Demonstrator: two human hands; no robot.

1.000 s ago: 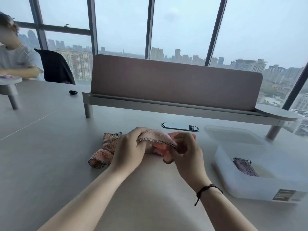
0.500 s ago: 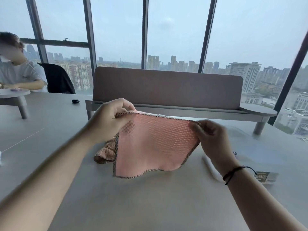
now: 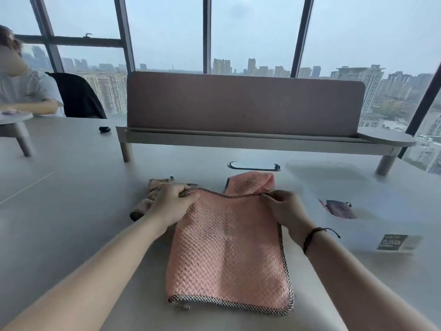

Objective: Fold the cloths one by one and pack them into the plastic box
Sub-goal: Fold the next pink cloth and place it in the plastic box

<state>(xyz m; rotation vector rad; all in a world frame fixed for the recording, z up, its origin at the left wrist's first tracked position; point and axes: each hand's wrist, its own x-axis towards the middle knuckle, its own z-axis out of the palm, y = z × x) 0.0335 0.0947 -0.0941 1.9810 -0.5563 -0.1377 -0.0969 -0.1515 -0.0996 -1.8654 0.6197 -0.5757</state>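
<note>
A pink waffle cloth (image 3: 229, 256) with a dark checked border lies spread flat on the grey table in front of me. My left hand (image 3: 171, 204) pinches its far left corner, and my right hand (image 3: 284, 209) pinches its far right corner. Another pink cloth (image 3: 253, 183) lies bunched just beyond it. A brownish-pink cloth (image 3: 149, 199) sits crumpled to the left, partly hidden by my left hand. The clear plastic box (image 3: 372, 225) stands at the right, with one dark folded cloth (image 3: 338, 209) inside.
The box lid (image 3: 324, 173) lies behind the box. A long raised shelf with a brown divider panel (image 3: 243, 103) crosses the table's far side. A cable port (image 3: 254, 166) is set in the table. Another person (image 3: 21, 91) sits at far left.
The pink cloth went from bunched between my hands, to held up and stretched open, to laid flat on the table with both hands still on its far corners.
</note>
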